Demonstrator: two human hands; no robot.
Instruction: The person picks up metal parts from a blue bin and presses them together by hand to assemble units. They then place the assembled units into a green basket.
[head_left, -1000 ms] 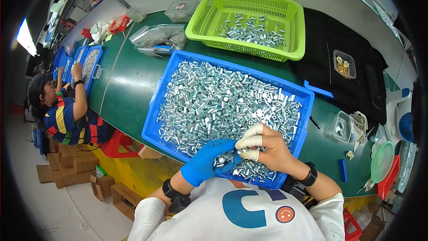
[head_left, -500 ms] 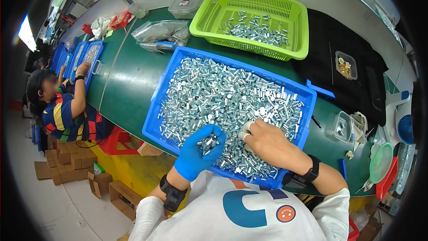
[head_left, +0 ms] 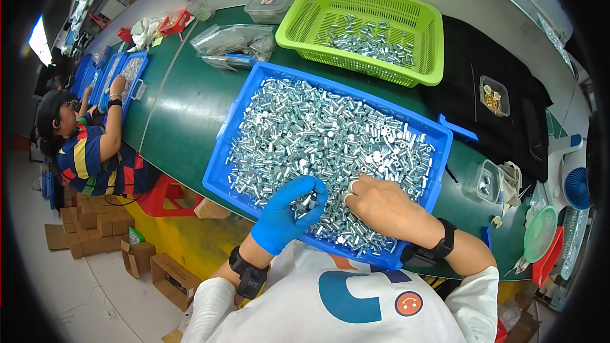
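A blue tray (head_left: 216,160) full of small silver metal sleeves (head_left: 298,117) lies in front of me. My left hand (head_left: 287,211), in a blue glove, is curled over the tray's near side, with several sleeves showing between its thumb and fingers. Just to its right is my right hand (head_left: 386,206), bare apart from pale finger cots. Its thumb and fingertips are bent together low over the pile. Whatever they pinch is hidden.
Behind the tray stands a green basket (head_left: 434,41) with more sleeves, beside a bagged bundle (head_left: 232,44) and a lidded clear box (head_left: 269,7). On black cloth (head_left: 457,57) sits a tub of brass-coloured parts (head_left: 494,96). A co-worker (head_left: 95,146) sits at far left.
My left hand has shifted slightly right, closer to my right hand. The right fingertips have drawn a little closer together and remain at the pile. The co-worker's hand has moved slightly.
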